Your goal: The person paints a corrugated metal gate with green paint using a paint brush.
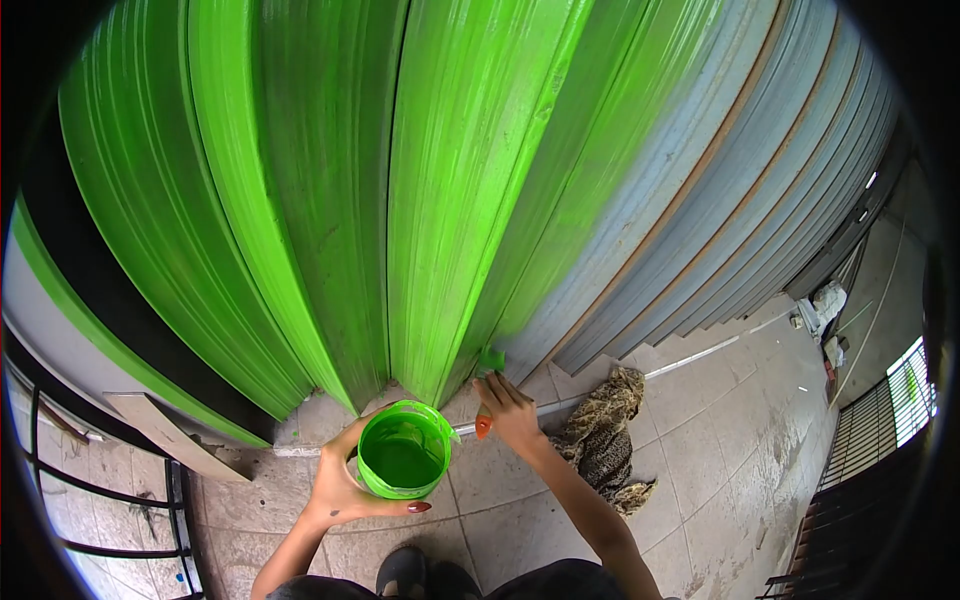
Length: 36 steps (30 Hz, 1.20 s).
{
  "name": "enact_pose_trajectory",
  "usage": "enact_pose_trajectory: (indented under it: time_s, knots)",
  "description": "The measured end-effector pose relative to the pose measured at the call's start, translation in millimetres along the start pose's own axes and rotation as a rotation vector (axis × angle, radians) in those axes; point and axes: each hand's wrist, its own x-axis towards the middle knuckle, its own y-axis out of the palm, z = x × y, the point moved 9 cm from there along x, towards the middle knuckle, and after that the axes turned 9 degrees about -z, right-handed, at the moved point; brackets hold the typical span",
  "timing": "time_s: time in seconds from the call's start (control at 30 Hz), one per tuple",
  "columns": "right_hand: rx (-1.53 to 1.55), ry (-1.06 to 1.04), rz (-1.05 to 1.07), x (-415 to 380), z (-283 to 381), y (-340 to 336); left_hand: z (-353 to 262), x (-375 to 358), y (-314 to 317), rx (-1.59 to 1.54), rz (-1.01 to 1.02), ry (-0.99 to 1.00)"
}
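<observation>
My left hand (pixel 338 485) is wrapped round a tub of green paint (pixel 404 450), its open top facing up. Green paint coats the tub's rim and inner wall. My right hand (pixel 508 408) grips a paintbrush (pixel 484 426) by its orange handle. The green bristles touch the lower part of the corrugated metal shutter (pixel 460 200), near its bottom edge. The left and middle panels of the shutter are green, with streaks; those to the right are bare grey with rusty edges.
A crumpled patterned cloth (pixel 605 440) lies on the tiled floor (pixel 700 440), right of my right hand. A board (pixel 175 435) and black metal bars (pixel 110 495) are at the left. White bags (pixel 825 308) and a barred gate (pixel 860 435) are at the right.
</observation>
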Motion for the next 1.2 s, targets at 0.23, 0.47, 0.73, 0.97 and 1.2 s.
enact_pose_trajectory:
  time_s: [0.23,0.47,0.73,0.97,1.2]
  knots:
    - [0.047,-0.012,-0.358,63.6,-20.9,-73.1,-0.3,-4.8,2.3,-0.024,0.009,-0.026]
    - [-0.073,-0.122,-0.41,47.2,-5.2,-71.3,0.0,-2.1,3.0,-0.011,0.001,-0.016]
    - [0.046,-0.02,-0.009,-25.2,-3.5,25.4,-1.0,-3.3,2.3,-0.022,0.007,-0.038]
    - [0.038,-0.032,-0.425,57.2,-9.4,-78.1,2.0,-3.7,1.3,-0.004,0.019,-0.027]
    - [-0.087,-0.063,-0.415,23.0,-6.4,-51.6,9.5,-1.2,-0.2,-0.008,0.015,-0.058]
